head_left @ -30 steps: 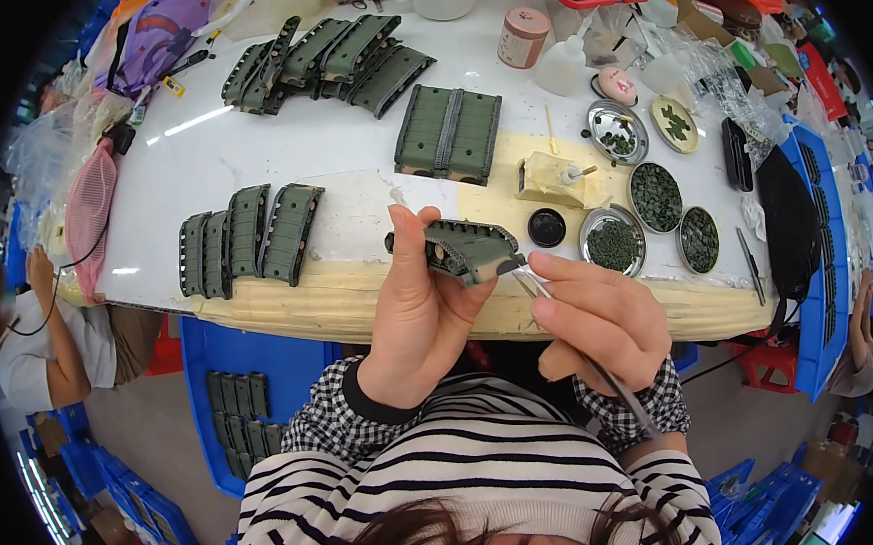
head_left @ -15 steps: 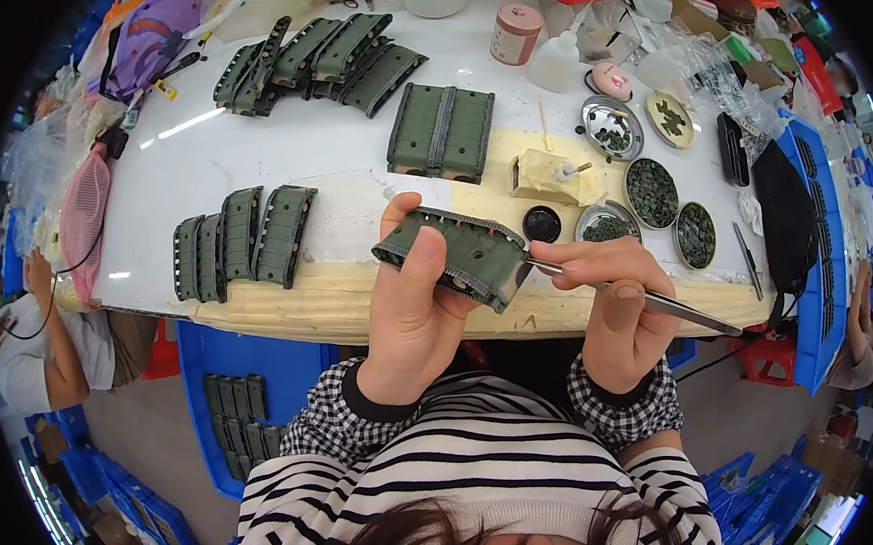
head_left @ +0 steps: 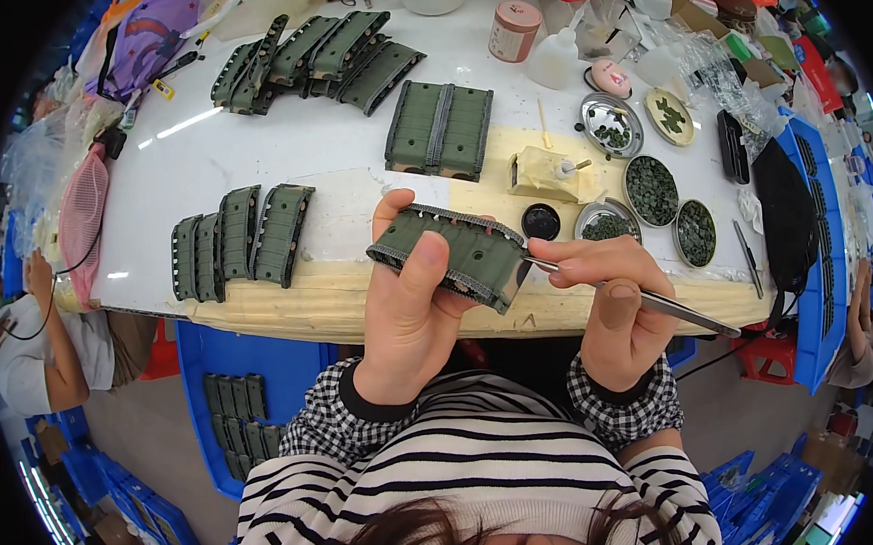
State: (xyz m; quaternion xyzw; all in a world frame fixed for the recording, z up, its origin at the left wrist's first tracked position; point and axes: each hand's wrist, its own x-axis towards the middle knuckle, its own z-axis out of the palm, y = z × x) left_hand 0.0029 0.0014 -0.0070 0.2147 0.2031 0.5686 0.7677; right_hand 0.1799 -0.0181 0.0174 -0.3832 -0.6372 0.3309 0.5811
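My left hand [head_left: 400, 339] grips a dark green toy model part [head_left: 460, 256] with grey ribbed edges and small holes, thumb on its face, held tilted above the table's near edge. My right hand [head_left: 616, 307] is closed around metal tweezers [head_left: 681, 314]. Their tip meets the part's right end; whether anything small is pinched there I cannot tell. Just beyond lie a small black pot [head_left: 540, 222] and a metal dish [head_left: 608, 224] of tiny green pieces. Two round tins, one larger [head_left: 651, 190] and one smaller [head_left: 695, 234], hold more such pieces.
Similar green parts lie in a left row [head_left: 241, 241], a far pile [head_left: 317, 57] and a pair [head_left: 439, 129]. A tape-covered block [head_left: 550, 175] stands beyond my hands. A blue tray [head_left: 263, 360] with more parts is below the table edge. A pen-like tool [head_left: 747, 256] lies right.
The green part has tipped slightly in my left hand, its left end shifting a little leftward. The tweezers stay at its right end, and my right hand has barely moved.
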